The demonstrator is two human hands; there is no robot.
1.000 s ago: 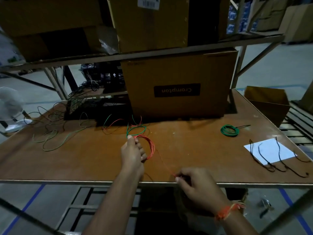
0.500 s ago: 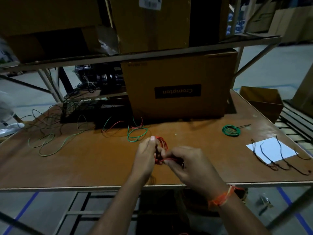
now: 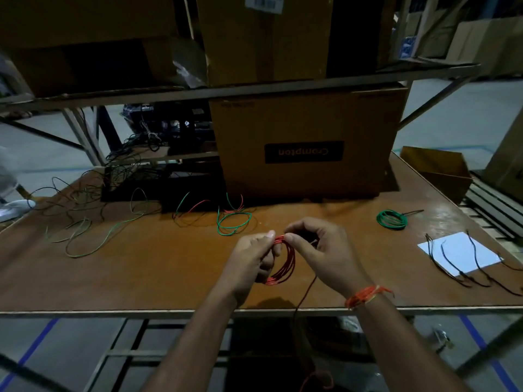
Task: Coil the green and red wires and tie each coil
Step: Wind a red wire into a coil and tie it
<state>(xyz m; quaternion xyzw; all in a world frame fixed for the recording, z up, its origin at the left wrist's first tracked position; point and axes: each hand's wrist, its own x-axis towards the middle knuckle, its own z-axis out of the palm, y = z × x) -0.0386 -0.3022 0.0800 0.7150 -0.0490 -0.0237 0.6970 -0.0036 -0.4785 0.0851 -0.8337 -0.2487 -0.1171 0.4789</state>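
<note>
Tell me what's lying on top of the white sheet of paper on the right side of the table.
Several thin black wires lie across the white paper, their ends running off its near edge onto the table. Nothing else sits on the sheet; whatever is under it is covered.

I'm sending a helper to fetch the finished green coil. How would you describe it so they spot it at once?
Start at the big cardboard box standing at the back of the wooden table. Right of it, towards the white paper, lies the green coil, flat on the table. Unlike the loose green wires farther left, it is a small, tightly wound ring.
</note>
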